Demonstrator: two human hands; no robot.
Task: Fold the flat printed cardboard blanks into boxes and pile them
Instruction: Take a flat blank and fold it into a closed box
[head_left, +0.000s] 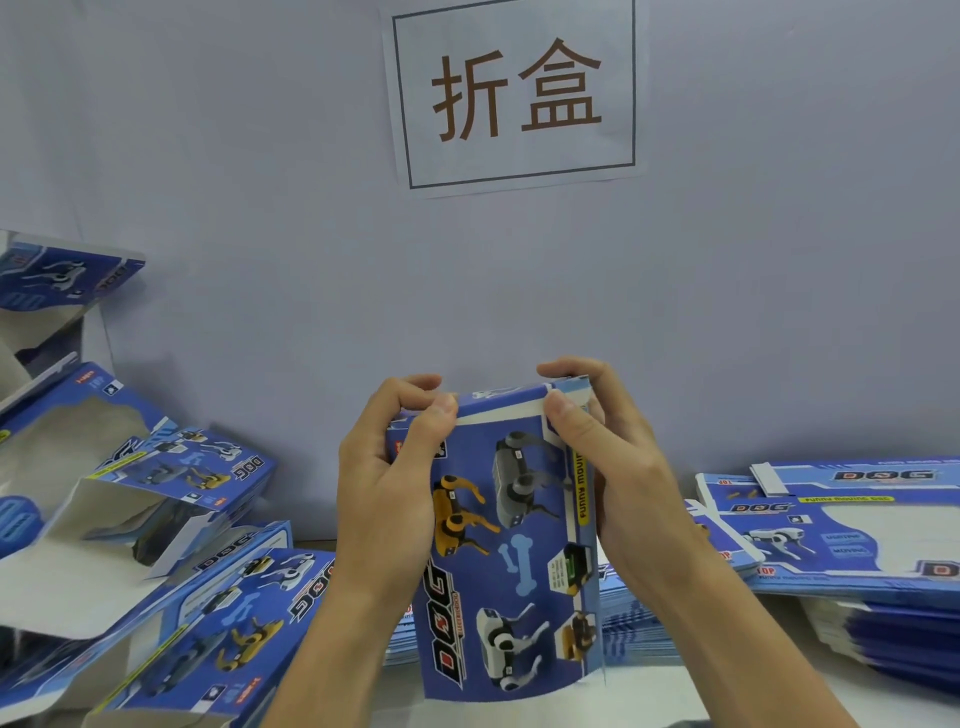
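Left hand (387, 483) is clamped on the near-left edge of the box (506, 545), thumb pressed over the top corner, fingers curled round behind. Right hand (605, 457) mirrors it on the other side, thumb down on the front face near the top right corner, fingers wrapped over the end flap (498, 402). So both hands are grasping the same piece, and I'm reading this as the top flap being worked shut. The box stands upright in the air in front of me, above the tabletop (727, 691), printed face with the robot dogs toward the camera, and it looks already squared into a sleeve. I'd judge this stuff light and thin: stiff along the panels, weak at the creases, glossy enough to slip under a dry thumb, and easy to dent if I squeeze the middle. Best hold is where the hands are, at the corners and fold lines, not the open faces. Moving out, just behind and below the box lies a low stack of flat blanks (639, 623), and to the right a taller stack of flat blanks (852, 540) with a window cut-out on top. To the left, the folded boxes (171, 525) lie in a loose, tilted heap. On the wall behind hangs a paper sign (514, 93).
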